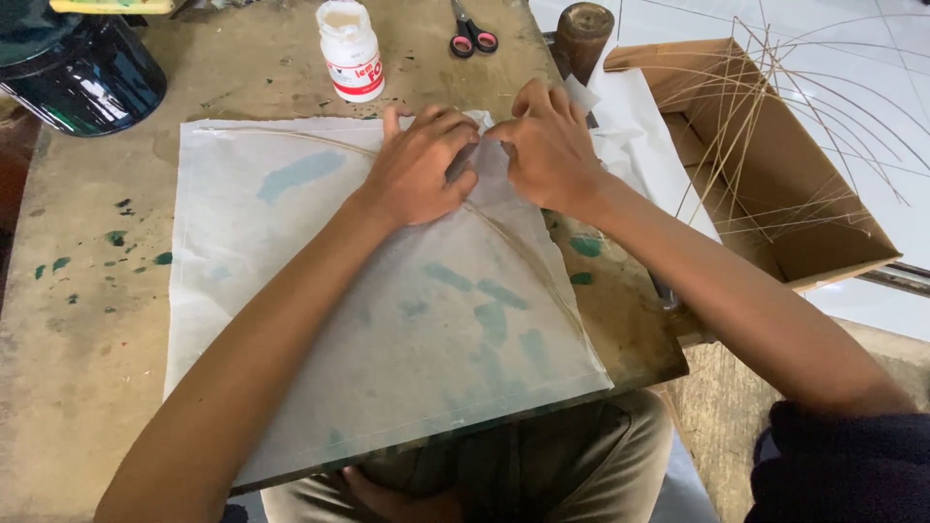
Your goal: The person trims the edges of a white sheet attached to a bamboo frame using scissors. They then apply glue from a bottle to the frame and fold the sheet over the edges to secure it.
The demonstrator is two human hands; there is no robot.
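— White floor tiles are showing to our right, and the paint-stained bench (87, 320) is carrying everything else. Where are we working?

— At the far edge of the paper (387, 320), which is lying flat across the bench and hanging slightly over the near edge. Our left hand (418, 167) and right hand (547, 145) are meeting there, fingers closed together, pinching and pressing the paper's folded tip over the thin stick (523, 254) that is curving beneath the sheet.

— So we are judging this as the folding-down step?

— Seemingly. Next we are probably needing steady pressure along the fold, keeping the stick from slipping out, with gentle handling since the paper looks thin.

— What are we counting?

— One glue bottle (351, 50), one pair of scissors (471, 35), one dark jar (82, 73), one wooden handle (584, 34), one box (775, 184) holding many loose sticks, too tangled to count. Another white sheet (639, 145) is lying beside our right wrist.
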